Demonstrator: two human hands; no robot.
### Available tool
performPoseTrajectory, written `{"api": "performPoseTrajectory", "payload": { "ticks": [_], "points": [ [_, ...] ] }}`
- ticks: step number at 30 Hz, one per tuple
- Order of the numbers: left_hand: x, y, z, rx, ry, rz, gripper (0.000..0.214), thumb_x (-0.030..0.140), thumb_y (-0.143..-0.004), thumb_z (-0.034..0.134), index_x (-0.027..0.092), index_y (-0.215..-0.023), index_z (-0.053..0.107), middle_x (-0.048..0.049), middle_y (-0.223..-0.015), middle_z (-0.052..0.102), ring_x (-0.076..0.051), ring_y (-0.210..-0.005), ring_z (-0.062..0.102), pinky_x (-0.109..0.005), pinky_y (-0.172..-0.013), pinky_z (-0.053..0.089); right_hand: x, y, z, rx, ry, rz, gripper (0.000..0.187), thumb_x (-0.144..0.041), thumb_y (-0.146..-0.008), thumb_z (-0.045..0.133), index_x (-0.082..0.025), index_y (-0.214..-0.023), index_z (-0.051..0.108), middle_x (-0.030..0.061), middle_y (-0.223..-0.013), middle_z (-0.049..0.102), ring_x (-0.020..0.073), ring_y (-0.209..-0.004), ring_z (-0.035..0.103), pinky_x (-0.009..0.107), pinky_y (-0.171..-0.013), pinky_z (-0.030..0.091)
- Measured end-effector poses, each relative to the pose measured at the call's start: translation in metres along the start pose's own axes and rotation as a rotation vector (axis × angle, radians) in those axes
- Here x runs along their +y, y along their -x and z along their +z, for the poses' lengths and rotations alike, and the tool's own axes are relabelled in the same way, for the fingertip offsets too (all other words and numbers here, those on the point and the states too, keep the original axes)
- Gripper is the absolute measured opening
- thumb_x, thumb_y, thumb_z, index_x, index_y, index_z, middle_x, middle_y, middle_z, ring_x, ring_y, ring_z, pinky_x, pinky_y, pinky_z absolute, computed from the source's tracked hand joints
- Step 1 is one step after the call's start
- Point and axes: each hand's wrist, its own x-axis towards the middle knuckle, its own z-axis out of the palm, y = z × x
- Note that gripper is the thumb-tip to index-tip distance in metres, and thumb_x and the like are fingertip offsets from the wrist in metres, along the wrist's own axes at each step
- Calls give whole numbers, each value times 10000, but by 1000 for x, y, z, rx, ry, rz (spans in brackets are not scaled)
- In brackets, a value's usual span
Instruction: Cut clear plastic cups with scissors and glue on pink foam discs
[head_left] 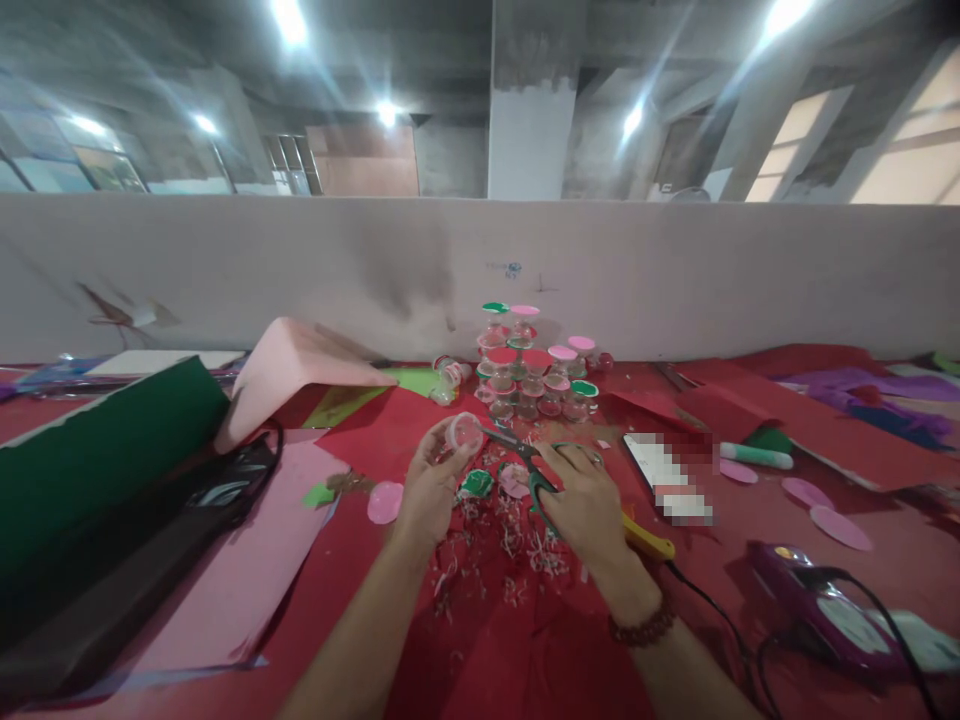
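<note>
My left hand [435, 470] has its fingers closed around a small clear plastic cup [465, 434], its round rim turned toward me. In my right hand [589, 500] is a pair of scissors [519, 442] with dark green handles. The blades point left, their tips at the cup's right side; whether they touch it I cannot tell. Below lie a green scrap [475, 484], a pink crumpled disc [514, 480] and many thin paper snippets [546, 555]. Behind my hands stand stacked clear cups topped with red, pink and green paper discs [535, 358].
A yellow-handled corded tool [651, 540] lies beside my right wrist. Further right are a phone [664, 478], a green marker [756, 457], pink discs [840, 527] and a purple device [821, 610]. Pink sheets [247, 540], a black bag [150, 570] and green board [112, 450] fill the left.
</note>
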Motion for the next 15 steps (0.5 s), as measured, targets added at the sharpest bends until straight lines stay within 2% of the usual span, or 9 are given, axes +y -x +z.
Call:
{"api": "performPoseTrajectory", "payload": {
  "ticks": [6,10,15],
  "points": [
    [-6,2,0,-18,-33,20,422,174,-571,788,210,-962,634,-17,-989,648,-144,-893,618,-300,-864,456,-6,0,-8,-156,65,55,454,-161,-784,575,-262,-1226,577,36,-1083,654,217,-931,598,329,-817,434],
    [-7,1,0,-5,-18,-4,410,186,-576,791,183,-952,627,-3,-924,632,-103,-781,605,-255,-762,469,-7,0,-8,-200,29,87,447,-157,-791,569,-283,-1220,576,22,-1082,659,197,-932,609,299,-813,438],
    [-4,2,2,18,7,-22,381,184,-566,799,173,-904,624,9,-857,613,-91,-732,592,-242,-711,475,-8,0,-5,-233,-31,108,437,-154,-793,555,-279,-1210,583,19,-1057,668,176,-930,616,263,-819,437]
  ]
}}
